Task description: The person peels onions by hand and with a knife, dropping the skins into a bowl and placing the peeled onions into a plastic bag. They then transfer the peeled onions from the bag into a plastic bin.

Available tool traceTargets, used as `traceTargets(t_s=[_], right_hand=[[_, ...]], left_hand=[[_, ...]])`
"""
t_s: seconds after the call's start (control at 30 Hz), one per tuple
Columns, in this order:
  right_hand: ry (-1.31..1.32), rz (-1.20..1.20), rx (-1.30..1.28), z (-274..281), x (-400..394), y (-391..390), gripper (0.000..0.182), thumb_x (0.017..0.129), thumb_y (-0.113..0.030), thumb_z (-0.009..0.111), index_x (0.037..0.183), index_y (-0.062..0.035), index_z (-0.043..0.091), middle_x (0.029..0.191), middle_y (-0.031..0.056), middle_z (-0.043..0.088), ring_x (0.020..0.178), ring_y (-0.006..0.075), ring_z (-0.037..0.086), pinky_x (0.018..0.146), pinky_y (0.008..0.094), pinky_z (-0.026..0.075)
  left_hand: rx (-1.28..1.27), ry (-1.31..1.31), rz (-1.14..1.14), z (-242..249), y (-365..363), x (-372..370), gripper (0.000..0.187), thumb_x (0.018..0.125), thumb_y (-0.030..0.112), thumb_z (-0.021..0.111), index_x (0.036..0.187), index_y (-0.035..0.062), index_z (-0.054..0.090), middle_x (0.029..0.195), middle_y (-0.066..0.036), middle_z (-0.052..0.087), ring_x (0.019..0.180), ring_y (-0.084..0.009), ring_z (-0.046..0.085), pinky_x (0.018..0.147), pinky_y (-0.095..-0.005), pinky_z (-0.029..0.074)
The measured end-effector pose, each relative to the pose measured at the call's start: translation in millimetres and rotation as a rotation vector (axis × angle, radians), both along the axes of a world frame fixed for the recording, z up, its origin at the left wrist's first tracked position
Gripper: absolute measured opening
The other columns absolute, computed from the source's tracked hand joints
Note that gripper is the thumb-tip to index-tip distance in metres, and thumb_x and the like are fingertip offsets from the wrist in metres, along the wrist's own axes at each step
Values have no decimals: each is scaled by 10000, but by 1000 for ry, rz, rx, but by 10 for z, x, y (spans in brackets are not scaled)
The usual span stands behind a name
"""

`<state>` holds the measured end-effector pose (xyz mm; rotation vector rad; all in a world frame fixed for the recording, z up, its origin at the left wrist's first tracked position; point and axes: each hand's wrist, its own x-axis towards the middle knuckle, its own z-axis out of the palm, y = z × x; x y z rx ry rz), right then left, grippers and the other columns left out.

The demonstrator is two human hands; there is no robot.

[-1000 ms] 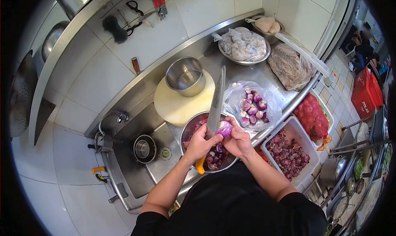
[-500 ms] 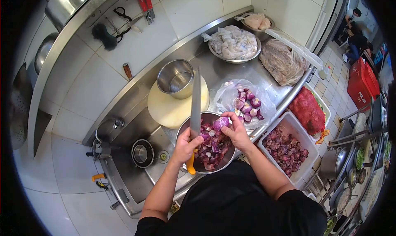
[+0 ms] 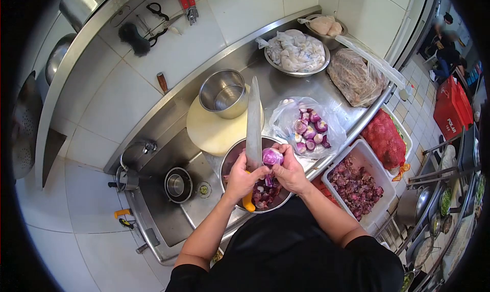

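My left hand (image 3: 239,180) is closed around a large knife (image 3: 253,123) with a yellow-orange handle, its long blade pointing away from me. In my right hand (image 3: 291,171) is a purple onion (image 3: 272,157), pinched by the fingers, with the left thumb close to it at the blade's base. Both hands are over a steel bowl (image 3: 282,206) containing purple onion skins and pieces (image 3: 264,194). Just beyond my right hand, a clear plastic bag (image 3: 334,134) lies open around several peeled onions (image 3: 309,131).
A steel pot (image 3: 223,95) stands on a round cutting board (image 3: 201,131) beside the sink (image 3: 163,215). Farther back are a bowl of bagged pale food (image 3: 296,52) and a wrapped brown block (image 3: 354,80). At right, a white tub (image 3: 385,187) holds onion skins, near a red mesh sack (image 3: 383,139).
My hands have come closer together, bringing the onion against the base of the knife blade. The whole view has shifted slightly.
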<state>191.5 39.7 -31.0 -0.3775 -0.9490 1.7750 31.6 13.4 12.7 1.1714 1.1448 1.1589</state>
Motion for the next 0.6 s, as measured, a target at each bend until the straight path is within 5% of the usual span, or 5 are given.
traceTargets(t_s=[0.2, 0.27, 0.37, 0.5, 0.6], right_hand=[[-103, -93, 110, 63, -66, -10, 400, 878, -31, 591, 1115, -91, 275, 1275, 109, 321, 1223, 178, 323, 1070, 325, 250], [-556, -281, 461, 17, -50, 5, 444, 811, 59, 591, 1100, -66, 278, 1274, 158, 332, 1220, 244, 366, 1047, 330, 288], [-764, -382, 571, 53, -3, 25, 509, 752, 114, 594, 1120, -45, 281, 1248, 203, 352, 1174, 322, 422, 1016, 351, 331], [-830, -493, 507, 51, 185, 104, 520, 735, 104, 620, 1131, -35, 314, 1202, 217, 392, 1125, 367, 459, 988, 387, 360], [-1026, -732, 410, -253, 422, 348, 496, 695, 49, 701, 1082, -15, 397, 1124, 222, 438, 1109, 404, 464, 962, 417, 377]], left_hand=[[4, -85, 63, -85, 45, 68, 340, 898, 191, 684, 1162, 34, 539, 1014, -1, 587, 830, -47, 549, 725, -207, 462], [-59, -109, 4, -14, 23, 61, 297, 918, 190, 655, 1149, 35, 552, 978, 17, 595, 831, -44, 545, 743, -212, 457], [-52, -135, -33, 60, -4, -1, 282, 907, 170, 665, 1133, 32, 565, 957, 26, 605, 835, -45, 546, 755, -210, 453], [-137, -12, -13, 103, 7, -227, 316, 884, 159, 689, 1150, 26, 582, 986, 14, 627, 847, -52, 563, 763, -233, 472], [-107, 385, 56, 65, 8, -332, 339, 832, 227, 743, 1066, 12, 625, 898, -57, 683, 753, -111, 617, 681, -277, 496]])
